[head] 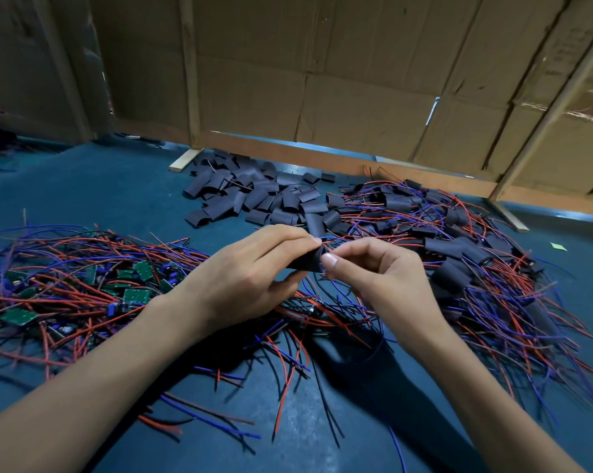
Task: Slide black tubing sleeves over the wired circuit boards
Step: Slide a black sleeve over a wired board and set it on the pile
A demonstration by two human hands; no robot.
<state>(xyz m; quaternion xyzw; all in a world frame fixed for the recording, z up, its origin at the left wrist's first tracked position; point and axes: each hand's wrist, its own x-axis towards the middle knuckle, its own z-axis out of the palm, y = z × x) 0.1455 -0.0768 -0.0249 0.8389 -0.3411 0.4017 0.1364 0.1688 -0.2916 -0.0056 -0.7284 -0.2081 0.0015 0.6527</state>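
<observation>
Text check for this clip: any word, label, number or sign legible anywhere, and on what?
None can be read.
Cardboard wall: faint print at upper right, too blurred to read.
Green boards: any markings too small to make out.
Black sleeves: no visible print.

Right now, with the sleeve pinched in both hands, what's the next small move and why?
Probably draw the black sleeve further along the wires with the right hand, steadying with the left hand: the wires trail below it, and the board isn't visible.
</observation>
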